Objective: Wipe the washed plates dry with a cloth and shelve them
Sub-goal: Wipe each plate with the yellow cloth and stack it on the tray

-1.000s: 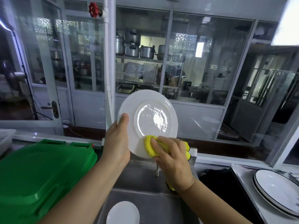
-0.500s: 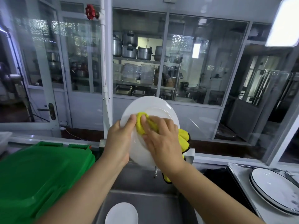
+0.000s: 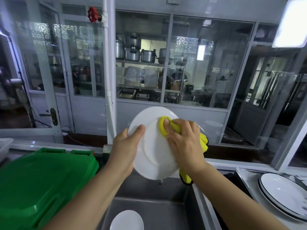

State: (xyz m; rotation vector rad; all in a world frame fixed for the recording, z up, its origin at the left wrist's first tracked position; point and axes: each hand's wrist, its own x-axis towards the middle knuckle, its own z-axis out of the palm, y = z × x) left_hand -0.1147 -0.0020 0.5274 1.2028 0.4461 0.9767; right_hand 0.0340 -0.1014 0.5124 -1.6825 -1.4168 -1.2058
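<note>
Left hand [image 3: 126, 146] grips white plate [image 3: 149, 163], right hand [image 3: 184, 143] fingers press yellow cloth [image 3: 163, 128] over sink [image 3: 149, 203], beside green bin lid [image 3: 44, 180]

A single head-worn wide-angle view looks forward and slightly down from over the sink [image 3: 149, 201], close to both forearms. The plate [image 3: 149, 163] sits near frame centre at arm's length. Ahead stands a glazed partition [image 3: 207, 63]; straight lines bow toward the frame edges.
</note>
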